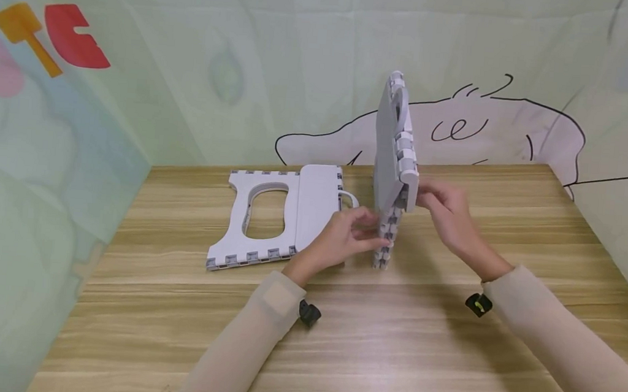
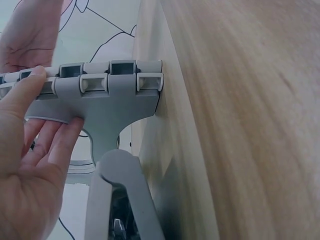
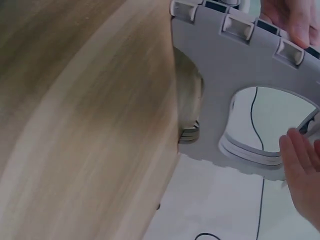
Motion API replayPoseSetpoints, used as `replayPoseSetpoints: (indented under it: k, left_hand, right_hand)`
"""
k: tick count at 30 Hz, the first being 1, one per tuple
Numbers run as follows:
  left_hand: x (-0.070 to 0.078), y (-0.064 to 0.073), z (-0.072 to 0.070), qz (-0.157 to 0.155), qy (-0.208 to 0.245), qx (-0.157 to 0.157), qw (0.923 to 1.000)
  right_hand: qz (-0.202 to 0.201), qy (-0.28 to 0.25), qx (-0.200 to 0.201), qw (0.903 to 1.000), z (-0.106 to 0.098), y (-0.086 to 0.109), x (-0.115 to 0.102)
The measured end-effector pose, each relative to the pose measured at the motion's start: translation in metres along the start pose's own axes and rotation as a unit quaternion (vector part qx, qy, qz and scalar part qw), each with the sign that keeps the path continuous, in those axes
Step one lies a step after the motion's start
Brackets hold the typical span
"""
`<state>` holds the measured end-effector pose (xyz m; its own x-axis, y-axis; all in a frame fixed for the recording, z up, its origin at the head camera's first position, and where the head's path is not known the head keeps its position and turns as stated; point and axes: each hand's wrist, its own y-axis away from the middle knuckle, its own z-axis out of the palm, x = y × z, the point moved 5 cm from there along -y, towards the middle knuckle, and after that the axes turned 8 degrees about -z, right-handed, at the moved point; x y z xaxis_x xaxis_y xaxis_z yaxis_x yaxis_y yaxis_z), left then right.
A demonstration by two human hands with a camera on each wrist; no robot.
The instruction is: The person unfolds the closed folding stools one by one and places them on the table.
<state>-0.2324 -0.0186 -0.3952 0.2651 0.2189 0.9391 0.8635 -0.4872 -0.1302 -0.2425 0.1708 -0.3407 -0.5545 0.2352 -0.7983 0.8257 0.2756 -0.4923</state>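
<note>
A white and grey folding step stool stands on its narrow edge, nearly upright, between my two hands. My left hand pinches its front lower part, with the thumb on the hinged edge and the fingers against the left face. On the other side, my right hand is at the stool, its fingers partly hidden in the head view. In the right wrist view that hand has rather straight fingers beside the oval opening of a grey panel. A second white folding stool lies flat to the left.
Both stools are on a wood-grain table. Behind it hangs a pale printed cloth with cartoon lines and coloured letters. A thin white loop handle sticks out from the flat stool, close to the left hand.
</note>
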Motion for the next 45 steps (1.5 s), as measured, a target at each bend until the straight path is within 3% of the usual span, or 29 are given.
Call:
replayPoseSetpoints:
  k: [6,11,13,20,33,45]
  left_hand:
    - [0.001,0.001,0.000,-0.001,-0.002,0.001,1.0000]
    - [0.002,0.002,-0.001,-0.001,-0.019,0.007,0.9998]
    - [0.001,0.002,-0.001,-0.001,-0.028,0.010,0.9996]
    - [-0.002,0.003,-0.001,-0.009,-0.030,0.006,0.9995]
    - [-0.003,0.003,-0.001,0.001,-0.026,0.007,0.9996]
    - [-0.002,0.003,-0.001,-0.005,-0.018,-0.004,0.9998]
  right_hand:
    - [0.013,-0.040,-0.084,0.9956,0.005,0.008,0.014]
    - [0.035,-0.072,-0.195,0.9776,0.015,0.017,0.020]
    - [0.034,-0.065,-0.209,0.9752,0.019,0.020,0.022]
    - [0.028,-0.044,-0.196,0.9792,0.025,0.022,0.026]
    - [0.054,-0.104,-0.186,0.9754,0.028,0.026,0.027]
    - [0.041,-0.125,-0.152,0.9795,0.027,0.029,0.028]
